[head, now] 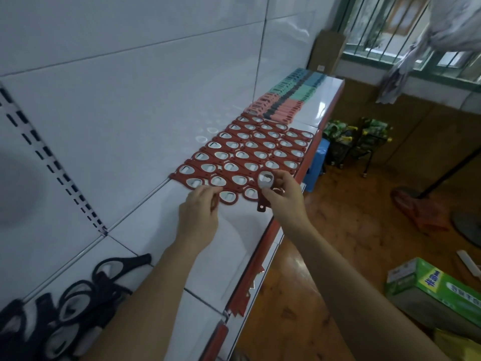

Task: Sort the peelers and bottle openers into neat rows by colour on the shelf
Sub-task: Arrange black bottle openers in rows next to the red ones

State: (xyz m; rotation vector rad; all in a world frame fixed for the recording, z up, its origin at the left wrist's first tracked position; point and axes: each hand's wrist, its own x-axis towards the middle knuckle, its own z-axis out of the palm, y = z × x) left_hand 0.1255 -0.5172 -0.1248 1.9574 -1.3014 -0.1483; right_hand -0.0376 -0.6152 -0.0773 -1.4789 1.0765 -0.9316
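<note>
Shelf [229, 246] is filling with red bottle openers [250, 149] in rows; right hand [282, 195] is pinching one opener [265, 182] above the front row, left hand [199, 212] is gripping another's handle.

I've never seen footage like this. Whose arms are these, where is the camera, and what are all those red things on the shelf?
There is no machine here: these are a person's two bare arms, filmed by one wide-angle camera worn on the head, looking forward and down. That is why the arms enter from the bottom of the picture.

The white shelf runs along a wall. On it lie red bottle openers with metal centres, set in neat rows. Farther back are pink, teal and dark items, too small to name for certain. Nearest the camera, a loose heap of black openers waits unsorted.

The right hand holds one red opener up off the shelf in its grip. The left hand rests its fingertips at the near edge of the red rows; whether it grips anything is unclear.
</note>
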